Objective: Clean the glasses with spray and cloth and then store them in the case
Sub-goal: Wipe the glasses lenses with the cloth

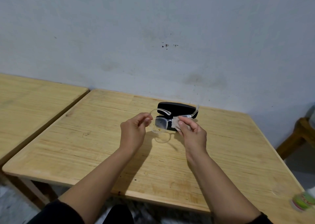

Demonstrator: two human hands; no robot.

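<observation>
Clear-framed glasses [160, 124] are held up above the wooden table [102, 138], temples unfolded and pointing away from me. My left hand [133, 132] pinches the frame at its left hinge. My right hand [191, 134] presses a small pale cloth [176, 123] against the right lens, which is hidden by cloth and fingers. The left lens shows specks and a yellowish spot. A black glasses case [179, 109] lies open on the table just behind the glasses, partly covered by them.
A green and white spray bottle [303, 201], blurred, lies at the table's right front edge. A second wooden table [34, 104] stands to the left across a narrow gap. The wall is close behind. A wooden stool [296, 136] sits at the right.
</observation>
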